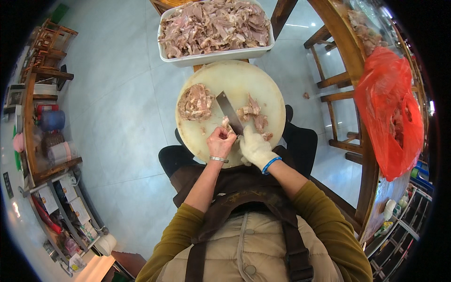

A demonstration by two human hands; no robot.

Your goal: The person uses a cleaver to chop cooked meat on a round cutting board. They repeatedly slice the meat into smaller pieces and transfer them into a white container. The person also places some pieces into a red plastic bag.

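Observation:
A round whitish cutting board (229, 77) lies before me. My right hand (256, 146), in a cream knit glove with a blue band at the wrist, grips a cleaver (229, 112) whose blade points up and to the left. My bare left hand (221, 141), with a silver bracelet, pinches a small piece of meat (226, 122) just left of the blade. A larger clump of meat (196, 102) sits on the board's left side. Several loose meat pieces (260, 121) lie to the right of the cleaver.
A white tub (218, 60) heaped with meat pieces (215, 28) stands beyond the board. On the right is a wooden table (359, 70) with a red plastic bag (384, 105) holding meat. Wooden stools (334, 79) stand under it. Shelving (30, 123) lines the left.

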